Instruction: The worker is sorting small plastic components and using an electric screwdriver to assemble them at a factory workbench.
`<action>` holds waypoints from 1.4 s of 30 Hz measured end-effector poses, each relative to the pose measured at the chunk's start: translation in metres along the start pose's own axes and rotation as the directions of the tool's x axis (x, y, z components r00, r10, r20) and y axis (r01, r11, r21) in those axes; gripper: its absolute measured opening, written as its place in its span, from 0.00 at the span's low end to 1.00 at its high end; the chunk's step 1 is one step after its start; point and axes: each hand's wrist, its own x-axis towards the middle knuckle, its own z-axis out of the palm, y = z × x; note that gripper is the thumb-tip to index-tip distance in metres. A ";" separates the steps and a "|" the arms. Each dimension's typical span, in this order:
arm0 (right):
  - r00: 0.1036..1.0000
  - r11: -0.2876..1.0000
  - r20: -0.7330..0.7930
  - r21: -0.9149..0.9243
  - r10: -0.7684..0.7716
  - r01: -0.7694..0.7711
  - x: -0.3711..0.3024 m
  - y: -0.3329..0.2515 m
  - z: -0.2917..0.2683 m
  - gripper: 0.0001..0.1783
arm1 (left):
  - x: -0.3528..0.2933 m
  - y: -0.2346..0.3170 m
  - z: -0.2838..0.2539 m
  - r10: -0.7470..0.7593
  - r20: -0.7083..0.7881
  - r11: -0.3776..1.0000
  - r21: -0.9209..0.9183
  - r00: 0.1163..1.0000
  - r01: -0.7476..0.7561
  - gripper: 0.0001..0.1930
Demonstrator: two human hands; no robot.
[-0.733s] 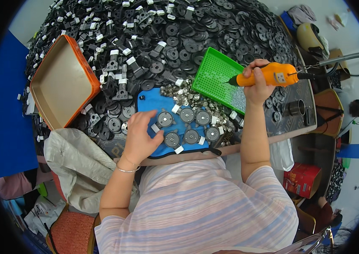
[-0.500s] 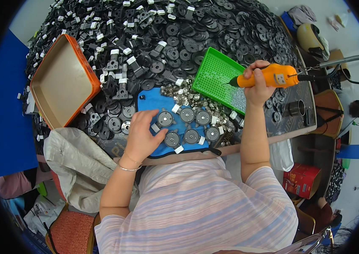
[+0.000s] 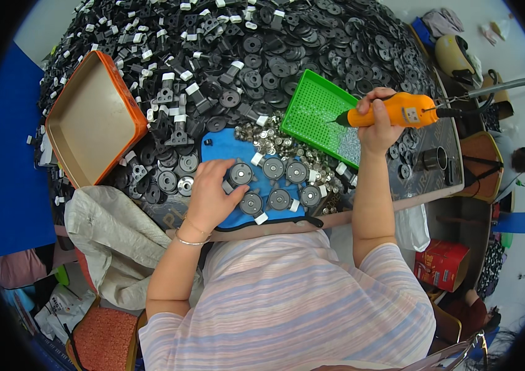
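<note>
My right hand (image 3: 375, 127) is wrapped round an orange electric screwdriver (image 3: 408, 111), its tip pointing left over a green perforated tray (image 3: 312, 102) that holds many tiny shiny screws (image 3: 348, 148). On a blue mat (image 3: 228, 145) lie several round black disc assemblies (image 3: 280, 199), most with a white tab showing. My left hand (image 3: 210, 195) has its thumb and fingers curled round the leftmost disc assembly (image 3: 241, 174), whose tab is hidden by the hand. Small metal caps (image 3: 272, 136) are heaped between the mat and the tray.
Behind the mat rises a large pile of black discs and white-tipped brackets (image 3: 213, 49). An orange-rimmed tray (image 3: 92, 123) stands at the left, above a pale sack (image 3: 105, 241). A metal cup (image 3: 434, 159) sits at the right; a cable and metal arm (image 3: 503, 86) reach the screwdriver.
My left hand has closed in slightly on the leftmost disc assembly, covering its white tab. The right hand and the screwdriver stay nearly in place over the green tray.
</note>
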 end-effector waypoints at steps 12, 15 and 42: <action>1.000 0.994 0.016 0.111 0.014 -0.016 -0.005 -0.015 0.004 0.09 | 0.004 0.007 -0.002 0.093 -0.096 0.996 0.016 0.991 -0.092 0.22; 0.992 0.993 0.125 0.115 -0.002 -0.012 -0.010 -0.033 0.015 0.12 | 0.013 0.017 0.003 0.179 -0.129 0.984 0.008 0.975 -0.179 0.21; 0.891 0.907 0.446 0.337 0.082 -0.252 -0.057 -0.052 0.082 0.16 | 0.011 0.029 0.021 0.246 -0.201 0.969 0.014 0.948 -0.249 0.07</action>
